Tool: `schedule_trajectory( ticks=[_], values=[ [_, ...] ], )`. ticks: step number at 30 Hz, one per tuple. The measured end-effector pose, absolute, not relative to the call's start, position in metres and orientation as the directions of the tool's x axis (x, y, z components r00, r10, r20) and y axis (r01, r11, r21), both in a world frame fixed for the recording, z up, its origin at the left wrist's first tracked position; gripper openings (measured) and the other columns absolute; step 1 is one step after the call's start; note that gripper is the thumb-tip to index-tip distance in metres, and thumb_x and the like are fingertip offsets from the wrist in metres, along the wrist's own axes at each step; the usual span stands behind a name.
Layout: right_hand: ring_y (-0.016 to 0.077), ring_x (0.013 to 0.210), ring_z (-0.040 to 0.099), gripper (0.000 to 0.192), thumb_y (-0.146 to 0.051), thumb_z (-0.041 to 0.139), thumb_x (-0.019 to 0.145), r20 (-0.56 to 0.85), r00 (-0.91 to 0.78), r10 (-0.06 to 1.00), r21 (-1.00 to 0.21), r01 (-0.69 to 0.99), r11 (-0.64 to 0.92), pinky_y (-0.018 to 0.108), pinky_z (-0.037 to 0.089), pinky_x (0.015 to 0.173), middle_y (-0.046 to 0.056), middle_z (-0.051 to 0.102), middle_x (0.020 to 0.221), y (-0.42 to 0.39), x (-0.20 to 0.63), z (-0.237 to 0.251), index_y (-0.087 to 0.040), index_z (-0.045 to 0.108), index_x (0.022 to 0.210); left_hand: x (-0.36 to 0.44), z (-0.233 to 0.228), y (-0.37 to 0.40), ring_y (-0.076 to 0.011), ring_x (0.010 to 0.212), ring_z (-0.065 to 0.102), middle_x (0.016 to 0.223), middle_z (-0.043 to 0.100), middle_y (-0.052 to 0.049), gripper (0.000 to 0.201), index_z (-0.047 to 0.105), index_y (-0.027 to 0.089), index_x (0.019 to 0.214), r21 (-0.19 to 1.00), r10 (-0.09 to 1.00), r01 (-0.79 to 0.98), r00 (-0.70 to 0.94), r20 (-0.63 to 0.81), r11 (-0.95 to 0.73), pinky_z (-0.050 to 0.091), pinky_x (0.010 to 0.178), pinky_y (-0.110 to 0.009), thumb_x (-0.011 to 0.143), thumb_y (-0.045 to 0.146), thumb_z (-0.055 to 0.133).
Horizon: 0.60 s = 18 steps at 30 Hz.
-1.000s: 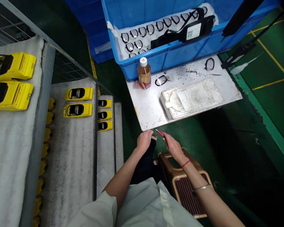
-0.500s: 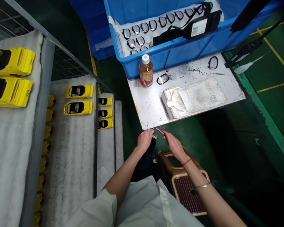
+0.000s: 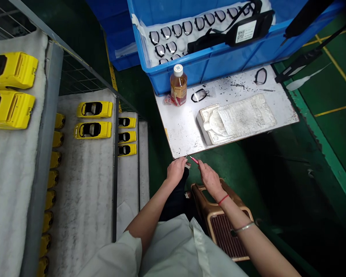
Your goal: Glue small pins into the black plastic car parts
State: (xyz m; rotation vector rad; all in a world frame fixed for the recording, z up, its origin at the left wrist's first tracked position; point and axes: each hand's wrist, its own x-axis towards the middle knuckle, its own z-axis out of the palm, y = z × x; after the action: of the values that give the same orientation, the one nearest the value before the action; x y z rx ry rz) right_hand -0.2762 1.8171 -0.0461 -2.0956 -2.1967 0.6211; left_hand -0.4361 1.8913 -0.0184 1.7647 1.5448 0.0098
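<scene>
Right hand (image 3: 210, 177) pinched a red-handled tool (image 3: 194, 160), tip pointing toward left hand (image 3: 176, 171), whose curled fingers gripped something too small to tell. Both hovered just below white surface (image 3: 184, 134) edge.

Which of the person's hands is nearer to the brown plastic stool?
Right. The right hand is just above the top edge of the brown plastic stool, holding a small red tool. The left hand is further off to the stool's left.
</scene>
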Motion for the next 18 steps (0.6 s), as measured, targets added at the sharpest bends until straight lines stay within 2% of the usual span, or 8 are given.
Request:
schedule_trajectory(
  ticks=[18],
  values=[
    [0.0202, 0.081, 0.058, 0.044, -0.006, 0.032, 0.089, -0.246, -0.046, 0.968, -0.283, 0.959, -0.026, 0.028, 0.047, 0.069, 0.010, 0.060, 0.092, 1.8135, -0.2846, -0.0442, -0.010, 0.038, 0.133, -0.4329, -0.0165, 1.8867, -0.0179, 0.089, 0.063, 0.099, 0.069, -0.003, 0.036, 0.064, 0.027, 0.104, 0.495, 0.861, 0.867, 0.212, -0.462, 0.052, 0.041, 0.070, -0.024, 0.096, 0.040, 0.031]
  ],
)
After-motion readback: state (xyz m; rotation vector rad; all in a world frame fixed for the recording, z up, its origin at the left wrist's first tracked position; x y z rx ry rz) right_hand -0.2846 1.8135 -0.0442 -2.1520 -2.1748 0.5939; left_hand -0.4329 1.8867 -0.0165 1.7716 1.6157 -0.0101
